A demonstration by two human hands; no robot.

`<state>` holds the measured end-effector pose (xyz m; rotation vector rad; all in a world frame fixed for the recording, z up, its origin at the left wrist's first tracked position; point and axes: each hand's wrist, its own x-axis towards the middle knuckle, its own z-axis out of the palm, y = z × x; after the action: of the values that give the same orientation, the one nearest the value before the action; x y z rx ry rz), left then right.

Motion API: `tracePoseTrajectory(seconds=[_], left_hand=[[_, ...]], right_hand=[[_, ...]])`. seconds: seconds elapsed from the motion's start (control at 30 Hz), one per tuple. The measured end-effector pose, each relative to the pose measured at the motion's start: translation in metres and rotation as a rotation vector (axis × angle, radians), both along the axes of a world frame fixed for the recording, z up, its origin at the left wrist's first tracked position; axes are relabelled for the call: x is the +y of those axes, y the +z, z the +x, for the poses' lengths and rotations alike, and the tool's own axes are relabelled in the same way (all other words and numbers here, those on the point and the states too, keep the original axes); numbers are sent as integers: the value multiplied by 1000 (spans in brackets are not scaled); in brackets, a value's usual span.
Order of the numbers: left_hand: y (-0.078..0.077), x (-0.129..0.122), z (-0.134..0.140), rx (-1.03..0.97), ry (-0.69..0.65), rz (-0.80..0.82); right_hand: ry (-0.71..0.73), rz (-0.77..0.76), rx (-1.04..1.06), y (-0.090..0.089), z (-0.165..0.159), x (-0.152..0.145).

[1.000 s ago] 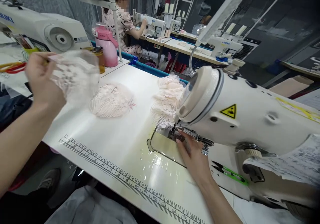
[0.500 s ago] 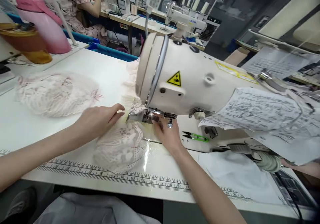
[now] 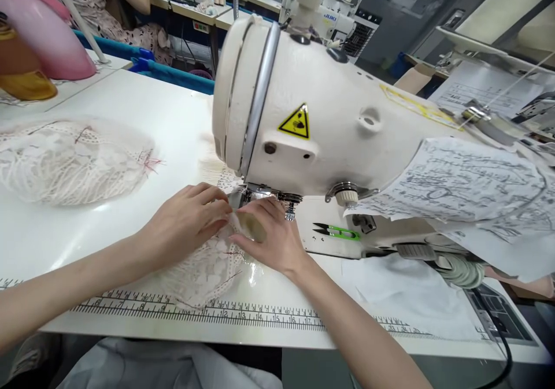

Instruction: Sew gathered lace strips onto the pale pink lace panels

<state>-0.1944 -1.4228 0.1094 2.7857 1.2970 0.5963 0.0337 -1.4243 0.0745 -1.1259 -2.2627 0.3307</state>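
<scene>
A sheer cream lace piece (image 3: 203, 276) with red thread marks lies on the table below the sewing machine head (image 3: 312, 111), its upper edge reaching toward the presser foot area. My left hand (image 3: 186, 221) is closed on that edge, thumb and fingers pinched together just left of the needle area. My right hand (image 3: 277, 233) is in front of the presser foot, thumb and forefinger spread apart in an arch. Its thumb rests at the lace, and its forefinger comes close to my left fingertips. The needle itself is hidden behind my fingers.
Another lace piece (image 3: 78, 158) with red threads lies to the left. Green thread snips (image 3: 336, 231) rest on the machine bed. White cloth (image 3: 407, 291) is at right, and a printed ruler (image 3: 260, 318) runs along the front edge. Marked paper (image 3: 468, 181) hangs from the machine.
My right hand has come back from under the presser foot toward me and left. My left hand has moved right and closed on the lace edge. The view has shifted slightly.
</scene>
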Motion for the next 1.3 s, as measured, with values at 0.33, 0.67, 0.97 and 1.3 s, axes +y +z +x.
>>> tracePoseTrajectory(seconds=[0.33,0.67,0.97,1.3], left_hand=[[19,0,7,-226,122,-420],[32,-1,-7,-370,161,-778],[9,11,-4,-145,318,-568],[12,12,12,59,246,-210]], right_hand=[[138,-91,180,-1,-2,2],[125,-162,220,2,-1,2],[-207,113,91,-3,8,7],[57,371,-316,-5,14,9]])
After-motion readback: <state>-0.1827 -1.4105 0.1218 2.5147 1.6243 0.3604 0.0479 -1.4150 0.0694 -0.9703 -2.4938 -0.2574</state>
